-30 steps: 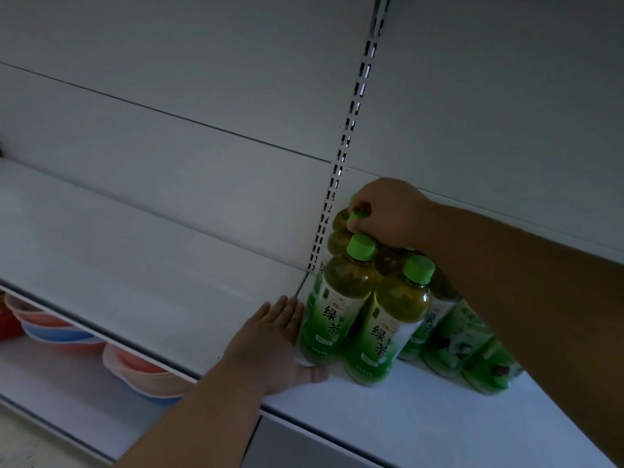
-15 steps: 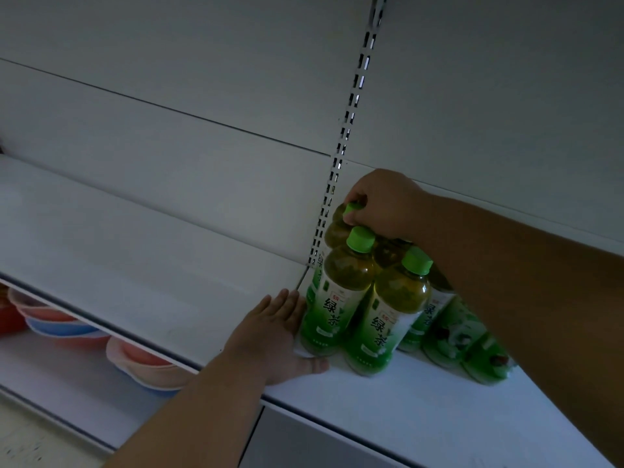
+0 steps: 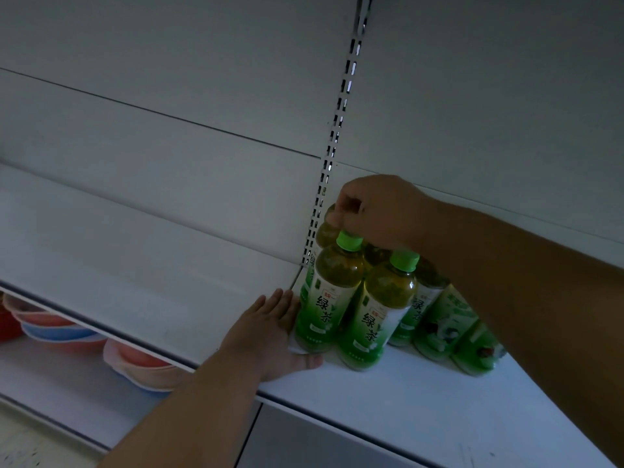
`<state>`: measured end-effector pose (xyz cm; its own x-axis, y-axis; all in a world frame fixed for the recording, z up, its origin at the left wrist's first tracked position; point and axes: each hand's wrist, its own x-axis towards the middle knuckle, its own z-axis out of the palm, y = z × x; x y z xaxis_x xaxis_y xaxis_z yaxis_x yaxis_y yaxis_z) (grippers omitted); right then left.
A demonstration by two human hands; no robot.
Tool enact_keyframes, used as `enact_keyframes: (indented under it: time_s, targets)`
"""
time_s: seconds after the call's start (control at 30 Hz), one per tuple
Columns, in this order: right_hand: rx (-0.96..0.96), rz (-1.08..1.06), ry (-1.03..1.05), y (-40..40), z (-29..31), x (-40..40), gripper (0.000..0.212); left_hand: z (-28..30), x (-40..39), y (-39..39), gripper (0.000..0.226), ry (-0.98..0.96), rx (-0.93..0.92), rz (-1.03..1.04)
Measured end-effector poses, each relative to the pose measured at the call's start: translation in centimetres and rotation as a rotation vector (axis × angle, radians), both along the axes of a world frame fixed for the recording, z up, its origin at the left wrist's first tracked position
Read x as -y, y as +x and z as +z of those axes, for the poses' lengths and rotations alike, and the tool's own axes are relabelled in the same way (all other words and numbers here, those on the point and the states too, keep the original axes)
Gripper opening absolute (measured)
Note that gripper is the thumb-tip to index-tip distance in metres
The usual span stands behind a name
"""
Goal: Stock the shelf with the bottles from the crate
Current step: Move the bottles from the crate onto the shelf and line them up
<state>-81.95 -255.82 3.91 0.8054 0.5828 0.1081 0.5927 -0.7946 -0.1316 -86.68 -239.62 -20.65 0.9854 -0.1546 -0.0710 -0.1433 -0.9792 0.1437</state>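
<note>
R hand (image 3: 378,211): fingers curled over cap of rear-left bottle (image 3: 323,233), grasping it at top; cap mostly hidden. L hand (image 3: 270,336): flat on shelf (image 3: 388,400), fingers straight, edge touching base of front-left bottle (image 3: 326,298), holding nothing. Front-right bottle (image 3: 380,312) just beside it, touching. More green-label bottles (image 3: 442,325) to the right, upright. Slotted upright (image 3: 332,146) behind group. Lower shelf, left: stacked bowls (image 3: 64,332), pink & blue.

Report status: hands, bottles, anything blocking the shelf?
Right hand grips back bottle's top. Left hand flat against front-left bottle. Bottles upright on shelf. Nothing blocking.
</note>
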Motion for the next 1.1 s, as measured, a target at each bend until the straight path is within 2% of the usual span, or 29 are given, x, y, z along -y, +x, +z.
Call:
enact_keyframes:
  time_s: [0.07, 0.13, 0.33, 0.6, 0.8, 0.9, 1.0, 1.1]
  targets:
    - [-0.089, 0.022, -0.164, -0.9, -0.3, 0.2, 0.041, 0.0, 0.1, 0.0, 0.128, 0.006, 0.000, 0.002]
    - [-0.100, 0.029, -0.226, -1.0, -0.6, 0.2, 0.046, 0.0, 0.1, 0.0, 0.127, 0.007, 0.004, 0.002]
    - [-0.087, 0.018, -0.091, -0.6, -1.1, 0.0, 0.038, -0.3, 0.0, 0.1, 0.124, -0.007, 0.020, 0.000]
    - [-0.092, -0.004, -0.062, -0.2, -1.4, -0.6, 0.032, -0.5, -0.1, 0.2, 0.123, -0.026, 0.031, 0.003]
    - [-0.116, -0.019, -0.035, -0.5, -1.4, -0.5, 0.037, -0.6, -0.2, 0.5, 0.127, -0.078, 0.046, 0.014]
    - [-0.103, -0.046, -0.012, -0.8, -1.4, -0.1, 0.048, -0.2, -0.2, 0.5, 0.132, -0.117, 0.033, 0.021]
    - [-0.061, -0.058, 0.042, -1.2, -0.9, 0.4, 0.058, 1.1, -0.1, 0.2, 0.129, -0.165, -0.016, 0.035]
    - [-0.029, -0.056, 0.161, -1.1, -0.5, 1.5, 0.047, 3.7, 0.0, -0.9, 0.124, -0.255, -0.040, 0.051]
